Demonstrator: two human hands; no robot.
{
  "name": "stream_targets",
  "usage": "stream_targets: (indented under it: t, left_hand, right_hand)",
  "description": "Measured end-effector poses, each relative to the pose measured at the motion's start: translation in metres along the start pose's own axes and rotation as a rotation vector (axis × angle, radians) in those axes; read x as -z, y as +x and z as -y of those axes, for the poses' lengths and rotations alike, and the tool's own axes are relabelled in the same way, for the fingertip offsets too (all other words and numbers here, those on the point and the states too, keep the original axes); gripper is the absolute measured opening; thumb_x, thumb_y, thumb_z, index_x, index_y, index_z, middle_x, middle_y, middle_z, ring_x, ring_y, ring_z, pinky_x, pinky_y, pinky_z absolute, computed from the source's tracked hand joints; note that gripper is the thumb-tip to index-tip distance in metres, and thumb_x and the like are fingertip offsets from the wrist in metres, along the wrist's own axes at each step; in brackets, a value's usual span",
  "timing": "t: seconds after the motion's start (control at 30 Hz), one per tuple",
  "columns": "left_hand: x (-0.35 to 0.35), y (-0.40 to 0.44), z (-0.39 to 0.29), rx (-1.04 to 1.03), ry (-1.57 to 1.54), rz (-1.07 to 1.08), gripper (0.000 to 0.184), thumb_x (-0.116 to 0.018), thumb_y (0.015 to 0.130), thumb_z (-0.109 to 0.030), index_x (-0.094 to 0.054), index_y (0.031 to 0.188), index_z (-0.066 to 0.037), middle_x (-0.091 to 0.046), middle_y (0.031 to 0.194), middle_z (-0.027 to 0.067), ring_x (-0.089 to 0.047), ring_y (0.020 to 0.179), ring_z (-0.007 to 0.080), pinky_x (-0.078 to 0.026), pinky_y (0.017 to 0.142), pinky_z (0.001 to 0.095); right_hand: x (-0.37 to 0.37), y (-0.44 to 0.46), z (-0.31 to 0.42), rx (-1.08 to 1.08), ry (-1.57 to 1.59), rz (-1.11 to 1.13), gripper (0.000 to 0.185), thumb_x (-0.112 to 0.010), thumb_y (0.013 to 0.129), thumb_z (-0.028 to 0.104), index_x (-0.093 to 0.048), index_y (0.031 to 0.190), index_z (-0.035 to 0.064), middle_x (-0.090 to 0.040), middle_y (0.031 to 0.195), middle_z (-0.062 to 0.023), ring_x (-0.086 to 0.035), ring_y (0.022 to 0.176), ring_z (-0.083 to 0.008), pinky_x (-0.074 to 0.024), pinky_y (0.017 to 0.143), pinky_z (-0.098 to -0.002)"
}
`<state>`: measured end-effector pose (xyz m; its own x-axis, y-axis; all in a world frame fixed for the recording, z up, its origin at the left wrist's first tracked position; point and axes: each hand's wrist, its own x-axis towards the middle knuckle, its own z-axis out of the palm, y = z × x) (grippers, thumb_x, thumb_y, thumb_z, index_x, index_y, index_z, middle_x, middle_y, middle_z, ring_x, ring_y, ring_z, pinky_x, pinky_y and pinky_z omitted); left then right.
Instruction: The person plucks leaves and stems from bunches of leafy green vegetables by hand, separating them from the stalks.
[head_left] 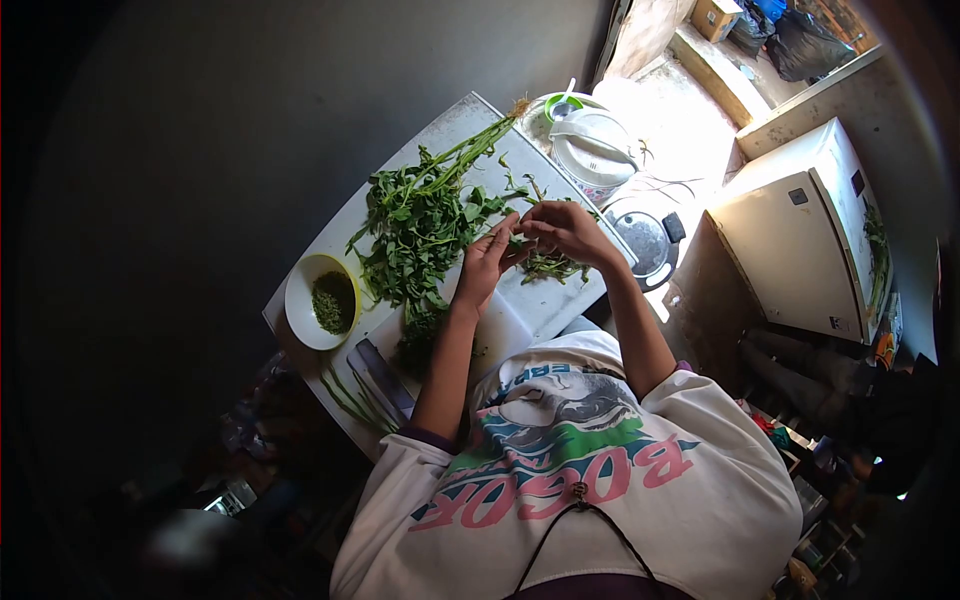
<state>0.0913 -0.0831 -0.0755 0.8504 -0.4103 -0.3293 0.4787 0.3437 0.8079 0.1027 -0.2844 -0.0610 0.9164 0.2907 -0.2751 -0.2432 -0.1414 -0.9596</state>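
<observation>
My left hand [485, 262] and my right hand [562, 230] meet over the white table [335, 225], their fingers bent around a small piece of green leaf. A large bunch of leafy greens [415, 225] lies left of my hands, its stems and roots stretching to the far corner. Loose stems [548, 265] are scattered beneath my right hand. Chopped greens [420, 340] lie on a white board [503, 330] beside my left forearm. A wide knife [378, 375] rests at the near left, by some long green stalks [345, 398].
A white bowl [300, 312] holding chopped greens stands at the table's left edge. Beyond the right edge are a lidded white container [590, 145], a round pot with a lid [640, 240] and a white fridge [785, 235]. A dark wall rises on the left.
</observation>
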Motion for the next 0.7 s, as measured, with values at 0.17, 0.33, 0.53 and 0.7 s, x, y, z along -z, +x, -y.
stream_targets:
  t: [0.17,0.33,0.53,0.7]
  left_hand:
    - [0.018,0.010,0.012,0.031,0.241,-0.114,0.036,-0.050,0.106,-0.026,-0.061,0.132,-0.004,-0.061,0.087,0.0003,-0.062,0.073,0.0082,-0.058,0.072,0.0267]
    - [0.050,0.023,0.037,0.109,0.407,-0.177,0.031,-0.050,0.106,-0.023,-0.066,0.124,-0.004,-0.053,0.072,-0.0027,-0.052,0.063,0.0042,-0.051,0.058,0.0232]
    - [0.033,0.031,0.058,-0.119,0.894,-0.184,0.036,-0.074,0.089,-0.033,-0.070,0.108,-0.003,-0.069,0.085,0.0087,-0.066,0.079,0.0206,-0.053,0.075,0.0342]
    - [0.012,0.045,0.082,-0.266,1.235,-0.234,0.033,-0.077,0.082,-0.033,-0.070,0.100,-0.006,-0.068,0.099,0.0165,-0.066,0.094,0.0343,-0.052,0.080,0.0433]
  right_hand:
    - [0.027,0.003,-0.020,0.010,-0.018,-0.211,0.023,-0.062,0.096,0.013,-0.068,0.112,-0.0010,-0.073,0.098,-0.0086,-0.068,0.080,-0.0147,-0.0542,0.071,-0.0289]
    - [0.052,-0.008,-0.057,-0.096,-0.699,-0.243,0.030,-0.070,0.080,0.012,-0.072,0.109,0.0052,-0.074,0.099,-0.0124,-0.072,0.086,-0.0275,-0.0552,0.078,-0.0388]
    - [0.037,-0.007,-0.073,-0.118,-0.670,-0.207,0.022,-0.075,0.077,0.019,-0.073,0.096,0.0087,-0.072,0.088,-0.0118,-0.069,0.083,-0.0268,-0.0532,0.075,-0.0395]
    - [0.045,-0.009,-0.074,-0.113,-0.602,-0.283,0.020,-0.073,0.083,0.023,-0.074,0.093,0.0063,-0.072,0.088,-0.0136,-0.070,0.083,-0.0269,-0.0524,0.075,-0.0387]
